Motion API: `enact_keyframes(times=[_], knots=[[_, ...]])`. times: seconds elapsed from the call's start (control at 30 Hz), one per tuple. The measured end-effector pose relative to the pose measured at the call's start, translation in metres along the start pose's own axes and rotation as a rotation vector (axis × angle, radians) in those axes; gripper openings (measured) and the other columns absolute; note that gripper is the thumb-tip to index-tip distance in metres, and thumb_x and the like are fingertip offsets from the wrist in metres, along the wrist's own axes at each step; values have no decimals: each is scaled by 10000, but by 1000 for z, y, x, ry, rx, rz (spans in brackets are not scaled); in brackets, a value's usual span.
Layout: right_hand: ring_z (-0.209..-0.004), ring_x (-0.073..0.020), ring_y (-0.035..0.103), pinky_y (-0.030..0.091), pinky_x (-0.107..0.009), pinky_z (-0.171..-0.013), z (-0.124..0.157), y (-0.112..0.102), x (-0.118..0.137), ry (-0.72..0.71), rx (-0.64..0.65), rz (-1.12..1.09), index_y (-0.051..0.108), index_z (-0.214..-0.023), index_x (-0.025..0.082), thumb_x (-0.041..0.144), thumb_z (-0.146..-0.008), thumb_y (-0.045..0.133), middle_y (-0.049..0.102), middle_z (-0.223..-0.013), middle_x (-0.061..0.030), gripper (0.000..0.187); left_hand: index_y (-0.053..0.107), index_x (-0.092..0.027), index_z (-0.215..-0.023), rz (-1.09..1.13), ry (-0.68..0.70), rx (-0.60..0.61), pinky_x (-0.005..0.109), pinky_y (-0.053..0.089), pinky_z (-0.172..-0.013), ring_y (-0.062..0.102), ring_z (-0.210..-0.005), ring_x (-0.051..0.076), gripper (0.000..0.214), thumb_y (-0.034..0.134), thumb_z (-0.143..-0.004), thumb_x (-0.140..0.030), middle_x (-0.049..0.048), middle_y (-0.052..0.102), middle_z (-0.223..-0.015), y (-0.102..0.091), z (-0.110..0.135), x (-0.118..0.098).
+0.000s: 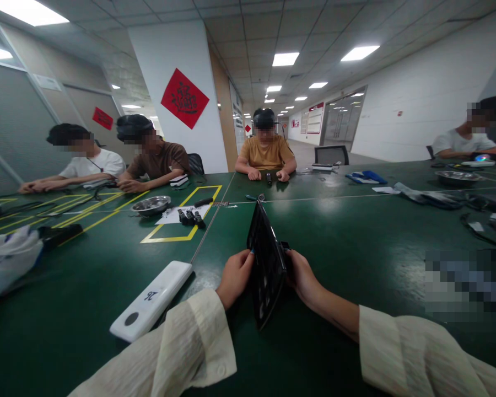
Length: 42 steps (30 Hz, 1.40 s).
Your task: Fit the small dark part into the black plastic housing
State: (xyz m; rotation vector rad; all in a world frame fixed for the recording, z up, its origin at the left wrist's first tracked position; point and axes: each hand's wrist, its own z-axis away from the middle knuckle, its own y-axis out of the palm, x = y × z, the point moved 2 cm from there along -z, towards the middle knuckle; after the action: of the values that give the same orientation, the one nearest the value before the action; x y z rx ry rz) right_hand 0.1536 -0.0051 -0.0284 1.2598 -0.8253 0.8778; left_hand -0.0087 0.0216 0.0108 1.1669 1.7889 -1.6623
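Observation:
A thin black flat panel (267,270) stands on edge above the table in front of me, tilted, its left face showing a darker inset with pale marks. My left hand (236,275) grips the near-left side, thumb against that face; a small blue spot shows by the thumb tip. On the other side my right hand (303,278) is closed on the panel, near a small black protruding part. Most of the right fingers are hidden behind it. Left of my left hand lies a long white device (159,298) marked "26", with a dark round spot.
On the green table (355,231) are a metal bowl (151,205), several black cylindrical pieces (190,218) on white paper, a black-handled tool (204,202) and a plastic bag (10,259). Another bowl (457,177) and dark straps stand right. Several people sit around the table.

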Motion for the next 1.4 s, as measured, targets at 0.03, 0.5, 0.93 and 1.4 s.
enact_keyframes(times=[0.03, 0.5, 0.93, 1.4], knots=[[-475, -126, 485, 307, -211, -385, 0, 0, 0, -1, -3, -3, 521, -753, 197, 475, -719, 544, 519, -566, 27, 282, 570, -144, -684, -7, 0, -2, 248, 382, -616, 518, -646, 162, 361, 344, -802, -400, 31, 585, -660, 0, 0, -1], [-481, -125, 478, 306, -214, -394, 0, 2, 1, -20, -16, -8, 524, -744, 198, 451, -704, 543, 511, -564, 29, 257, 440, -179, -612, -84, 48, -40, 229, 327, -572, 469, -605, 132, 245, 354, -785, -330, -13, 499, -604, -2, 2, -5], [-499, -130, 493, 323, -209, -395, 0, -2, -2, -17, 17, 7, 535, -768, 198, 458, -765, 519, 525, -587, 24, 261, 515, -155, -603, -87, 26, -14, 240, 319, -548, 482, -589, 152, 410, 319, -802, -454, 15, 521, -587, -2, 0, -4], [-438, -103, 456, 292, -189, -359, 1, 3, 2, -19, -36, -1, 507, -731, 185, 447, -726, 530, 486, -535, 40, 263, 488, -176, -689, -152, 6, -73, 228, 331, -575, 486, -607, 129, 345, 327, -844, -439, -11, 525, -630, -2, 1, 0]])
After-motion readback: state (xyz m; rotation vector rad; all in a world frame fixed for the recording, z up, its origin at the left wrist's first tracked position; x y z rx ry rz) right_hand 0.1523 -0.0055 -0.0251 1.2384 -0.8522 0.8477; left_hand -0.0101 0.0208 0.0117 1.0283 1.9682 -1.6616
